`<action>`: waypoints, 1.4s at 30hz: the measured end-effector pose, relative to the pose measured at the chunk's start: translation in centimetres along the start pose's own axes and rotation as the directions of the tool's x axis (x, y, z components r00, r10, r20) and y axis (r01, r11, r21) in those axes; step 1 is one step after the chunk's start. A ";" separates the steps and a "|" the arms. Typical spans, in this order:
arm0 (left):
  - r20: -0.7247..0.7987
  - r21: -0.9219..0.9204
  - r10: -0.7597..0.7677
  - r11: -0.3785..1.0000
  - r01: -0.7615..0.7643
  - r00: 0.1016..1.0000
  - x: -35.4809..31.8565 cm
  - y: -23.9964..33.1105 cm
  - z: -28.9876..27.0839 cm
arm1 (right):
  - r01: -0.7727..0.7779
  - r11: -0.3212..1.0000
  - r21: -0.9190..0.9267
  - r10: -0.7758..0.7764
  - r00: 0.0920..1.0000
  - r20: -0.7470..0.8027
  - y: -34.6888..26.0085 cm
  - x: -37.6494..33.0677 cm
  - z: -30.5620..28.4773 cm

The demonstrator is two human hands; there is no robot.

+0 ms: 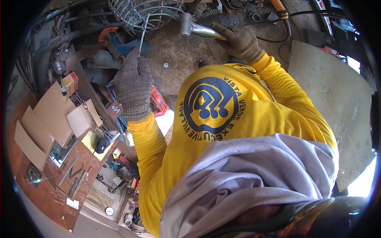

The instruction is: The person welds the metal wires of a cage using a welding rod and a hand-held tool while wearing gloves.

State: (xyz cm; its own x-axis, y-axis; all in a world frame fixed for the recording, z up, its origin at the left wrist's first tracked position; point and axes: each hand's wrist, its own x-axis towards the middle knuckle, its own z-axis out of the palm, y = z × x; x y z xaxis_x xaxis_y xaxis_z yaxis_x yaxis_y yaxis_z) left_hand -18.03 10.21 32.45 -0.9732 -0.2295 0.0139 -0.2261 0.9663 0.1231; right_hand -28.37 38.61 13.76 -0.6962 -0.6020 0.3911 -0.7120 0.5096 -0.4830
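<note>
The right hand (239, 41), in a knit work glove, has its fingers clenched round the handle of a hammer (195, 28). The hammer's long axis runs from those fingers out to the left and slightly up, ending in the metal head, which rests on the worn workbench (178, 59). The left hand (133, 85), also gloved, pinches a thin metal wire (143, 29) that rises from its fingertips, nearly upright, toward a round wire cage (139, 14) just beyond. Left of the left fingers sits a blue vise (119, 45). Further out to the left, flat cardboard pieces (43, 119) lie on a rust-brown shelf (47, 194).
</note>
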 end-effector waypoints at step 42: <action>-0.047 0.044 0.111 0.993 -0.109 0.993 3.4 2.1 -0.8 | -0.321 0.818 -0.478 0.363 0.932 -0.004 5.0 14.9 -5.4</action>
State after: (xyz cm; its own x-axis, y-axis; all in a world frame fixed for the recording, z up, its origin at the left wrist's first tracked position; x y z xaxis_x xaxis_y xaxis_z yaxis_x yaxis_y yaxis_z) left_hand -21.76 11.40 33.59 -0.9892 -0.1261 0.0744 -0.1203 0.9897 0.0769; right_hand -42.78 35.44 21.40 -0.9076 -0.3735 0.1918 -0.4028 0.9036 -0.1461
